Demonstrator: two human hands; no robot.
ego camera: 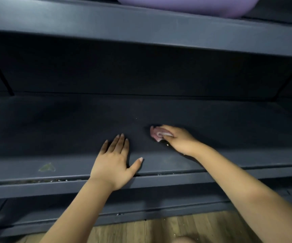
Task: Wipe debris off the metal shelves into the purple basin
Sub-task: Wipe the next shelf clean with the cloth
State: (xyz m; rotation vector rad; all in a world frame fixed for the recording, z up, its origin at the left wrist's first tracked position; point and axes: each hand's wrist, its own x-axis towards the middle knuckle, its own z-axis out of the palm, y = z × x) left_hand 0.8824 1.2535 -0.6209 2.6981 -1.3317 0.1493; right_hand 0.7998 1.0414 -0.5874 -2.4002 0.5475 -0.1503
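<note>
Two dark metal shelves fill the view, and the lower shelf (pixel 71 130) is the one being worked. Everything here is placed against it. Above it, on the upper shelf (pixel 141 23), sits the purple basin (pixel 185 6), only its underside and rim showing, well apart from the wiping.

On the lower shelf's surface, near its front edge, the left hand (pixel 114 162) lies flat, fingers straight and spread, holding nothing. It looks to be bracing the body. Just to its right on the same surface, the right hand (pixel 178 139) grips a small pink cloth (pixel 156 134), fingers curled around the wad and pressing it down on the metal.

A greenish scrap (pixel 47 167) lies toward the shelf's front left, pale crumbs (pixel 54 180) sit in the channel along its front lip, and a few specks (pixel 167 145) rest just beside the cloth.

To do this stroke well, I judge the cloth should stay flat and pressed, drawing from the back of the shelf toward the front lip in overlapping passes. The basin is probably best brought down under that lip first, otherwise the crumbs fall to the wooden floor (pixel 159 228) below.
</note>
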